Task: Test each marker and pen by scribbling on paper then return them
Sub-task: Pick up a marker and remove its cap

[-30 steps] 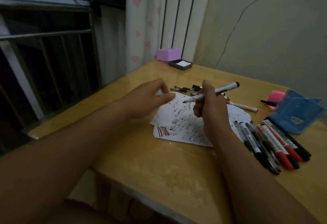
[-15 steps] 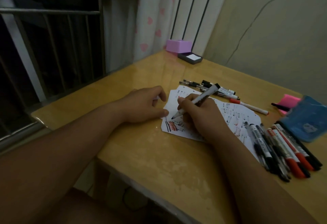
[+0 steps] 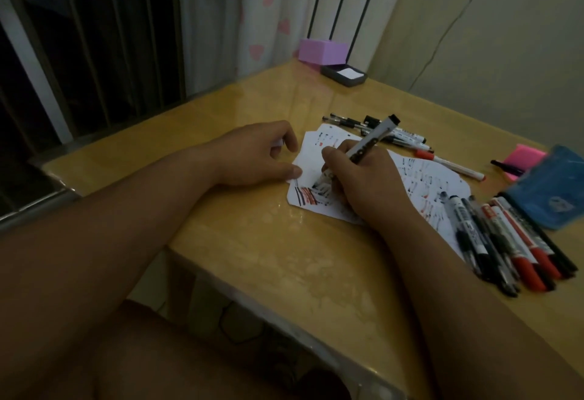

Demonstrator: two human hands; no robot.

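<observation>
While right hand [image 3: 369,186] grips the marker [image 3: 370,141], left hand [image 3: 252,156] curls round a half-hidden white bit [image 3: 278,143].

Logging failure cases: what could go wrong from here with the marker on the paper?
The marker in the right hand scribbles near the edge of the paper; a stroke could run onto the table.
The left hand, pinching the cap, pins the paper by thumb alone; it may slide.
The right forearm, close to the row of pens, could knock them.

Marker [image 3: 366,146] lettering too blurred for reading
</observation>
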